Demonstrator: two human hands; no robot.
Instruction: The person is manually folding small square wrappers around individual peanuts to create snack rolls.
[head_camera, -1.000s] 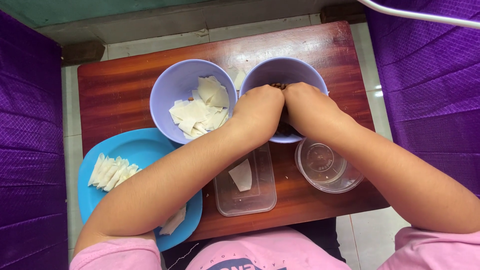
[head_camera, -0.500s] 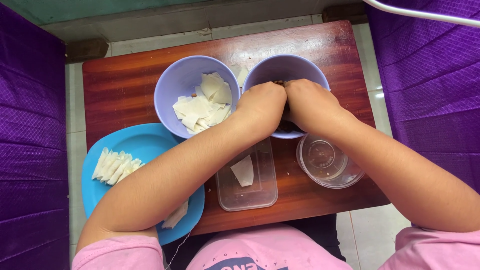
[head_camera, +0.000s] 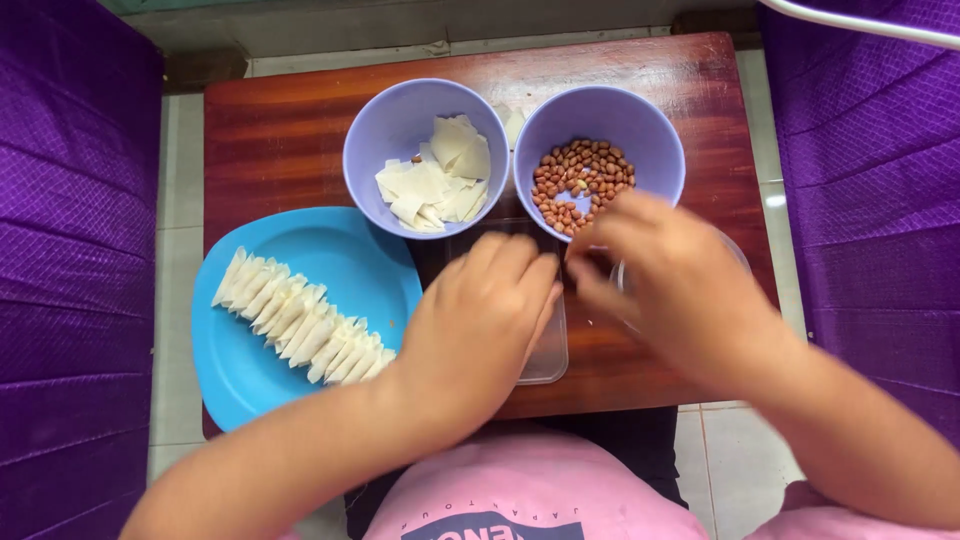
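Peanuts (head_camera: 583, 183) in lilac bowl (head_camera: 660, 140), wrapper pieces (head_camera: 436, 183) in second bowl (head_camera: 375, 135), folded rows (head_camera: 301, 321) on blue plate (head_camera: 240, 375)

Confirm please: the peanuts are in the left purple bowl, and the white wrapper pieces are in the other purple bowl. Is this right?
Not quite. The head view shows the peanuts in the right purple bowl; the white wrapper pieces are in the left purple bowl.
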